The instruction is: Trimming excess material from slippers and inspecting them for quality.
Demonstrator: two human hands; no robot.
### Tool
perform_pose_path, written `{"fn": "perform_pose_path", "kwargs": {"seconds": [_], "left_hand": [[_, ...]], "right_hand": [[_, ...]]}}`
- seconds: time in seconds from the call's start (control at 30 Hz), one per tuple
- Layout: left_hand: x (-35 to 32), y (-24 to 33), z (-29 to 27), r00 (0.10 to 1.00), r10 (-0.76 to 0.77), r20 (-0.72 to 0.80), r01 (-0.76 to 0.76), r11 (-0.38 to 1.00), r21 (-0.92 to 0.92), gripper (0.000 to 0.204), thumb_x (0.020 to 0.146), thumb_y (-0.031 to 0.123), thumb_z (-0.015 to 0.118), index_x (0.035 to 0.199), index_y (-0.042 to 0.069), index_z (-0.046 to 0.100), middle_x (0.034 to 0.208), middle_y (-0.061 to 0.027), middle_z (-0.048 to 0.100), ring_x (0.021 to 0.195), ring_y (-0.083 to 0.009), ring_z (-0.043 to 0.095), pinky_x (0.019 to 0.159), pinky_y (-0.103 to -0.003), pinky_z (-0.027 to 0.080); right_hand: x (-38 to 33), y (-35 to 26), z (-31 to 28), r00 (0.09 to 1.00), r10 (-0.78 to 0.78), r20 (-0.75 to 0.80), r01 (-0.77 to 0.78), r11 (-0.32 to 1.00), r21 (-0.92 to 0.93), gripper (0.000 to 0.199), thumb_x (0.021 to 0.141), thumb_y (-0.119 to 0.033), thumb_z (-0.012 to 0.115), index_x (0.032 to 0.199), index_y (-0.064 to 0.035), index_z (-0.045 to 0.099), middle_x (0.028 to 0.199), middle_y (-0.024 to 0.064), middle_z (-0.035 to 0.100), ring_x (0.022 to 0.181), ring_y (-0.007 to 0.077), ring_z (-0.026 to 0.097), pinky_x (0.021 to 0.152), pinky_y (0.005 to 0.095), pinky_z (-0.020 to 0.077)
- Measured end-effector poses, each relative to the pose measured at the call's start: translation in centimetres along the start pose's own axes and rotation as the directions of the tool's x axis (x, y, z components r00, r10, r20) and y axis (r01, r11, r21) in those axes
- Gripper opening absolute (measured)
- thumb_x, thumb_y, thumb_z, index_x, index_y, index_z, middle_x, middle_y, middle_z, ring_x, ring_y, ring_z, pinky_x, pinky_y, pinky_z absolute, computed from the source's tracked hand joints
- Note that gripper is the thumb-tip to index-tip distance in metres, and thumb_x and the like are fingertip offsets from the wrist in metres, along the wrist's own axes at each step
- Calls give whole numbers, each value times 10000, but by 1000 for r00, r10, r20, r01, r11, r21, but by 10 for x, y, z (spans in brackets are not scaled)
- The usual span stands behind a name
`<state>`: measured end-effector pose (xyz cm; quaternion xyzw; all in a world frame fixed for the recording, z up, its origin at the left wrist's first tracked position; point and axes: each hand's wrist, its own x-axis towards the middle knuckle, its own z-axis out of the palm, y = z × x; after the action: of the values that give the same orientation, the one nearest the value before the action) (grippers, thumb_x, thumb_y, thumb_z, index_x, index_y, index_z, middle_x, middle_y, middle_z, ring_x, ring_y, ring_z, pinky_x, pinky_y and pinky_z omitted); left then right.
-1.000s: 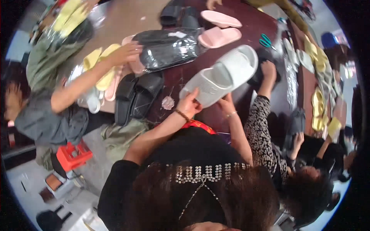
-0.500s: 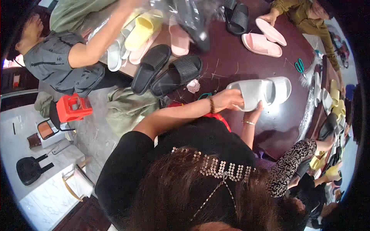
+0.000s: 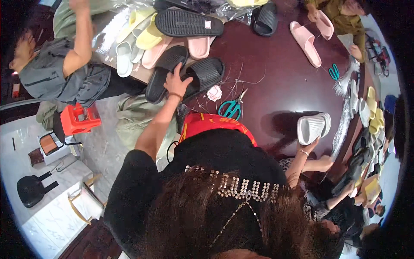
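Observation:
My left hand (image 3: 176,83) reaches forward and rests on a pair of black slide sandals (image 3: 185,77) at the near left edge of the dark round table (image 3: 276,90); its fingers lie spread over them. My right hand (image 3: 311,144) holds a pair of white slide sandals (image 3: 314,127) from below at the table's right side, upright on their edge. Green-handled scissors (image 3: 231,108) and a small pale tag (image 3: 214,93) lie on the table between my hands.
Yellow, white and pink sandals (image 3: 142,39) are piled at the far left beside a person in grey (image 3: 64,73). Pink sandals (image 3: 306,41) lie near another person's hands at the far right. A red stool (image 3: 77,118) stands on the floor. More sandals line the right edge (image 3: 366,112).
My left hand has let go of the white sandals and moved left onto the black pair. My right hand has carried the white pair to the right.

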<state>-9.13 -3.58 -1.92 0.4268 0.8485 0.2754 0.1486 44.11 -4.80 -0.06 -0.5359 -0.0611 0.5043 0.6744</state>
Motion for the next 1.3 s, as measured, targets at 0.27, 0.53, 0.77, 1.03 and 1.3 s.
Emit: {"fn": "perform_pose_path", "kwargs": {"seconds": [0.27,0.53,0.77,1.03,1.3], "left_hand": [[15,11,37,977,-131,-169,161,971,179,297,666,246,639,957,232,583,1038,-111,430,1012,-321,400,832,-469,293],[39,-28,-20,879,187,-439,-252,963,-94,171,709,61,557,856,-26,560,758,-145,554,763,-293,537,711,-341,423],[20,85,-84,960,60,-272,-177,886,-428,170,693,20,562,853,-37,556,801,-137,565,727,-255,540,688,-321,427],[-25,181,49,879,431,-203,-476,762,-440,217,684,22,567,900,-1,572,828,-150,559,815,-288,544,733,-343,417],[-45,190,117,740,672,-20,-571,612,-547,378,699,56,555,1073,49,498,866,-126,547,847,-300,518,720,-365,413]], "right_hand": [[54,12,-59,998,19,-61,-24,997,-78,596,726,-438,535,1191,-89,410,1156,98,475,1018,264,491,814,397,438],[19,-4,-2,552,-715,-428,-33,494,-869,651,667,-227,658,1170,65,364,1149,203,447,990,319,487,849,407,399],[14,15,46,704,-695,146,625,508,-593,424,726,-89,607,1119,-22,461,1010,126,522,928,223,505,843,325,390],[-92,112,181,825,77,560,203,885,-420,589,717,-68,620,1228,-60,327,1078,84,486,978,168,456,826,320,399],[-29,110,122,974,-45,224,124,926,-357,573,702,-61,609,1188,-3,312,1062,115,494,939,200,488,836,302,380]]}}
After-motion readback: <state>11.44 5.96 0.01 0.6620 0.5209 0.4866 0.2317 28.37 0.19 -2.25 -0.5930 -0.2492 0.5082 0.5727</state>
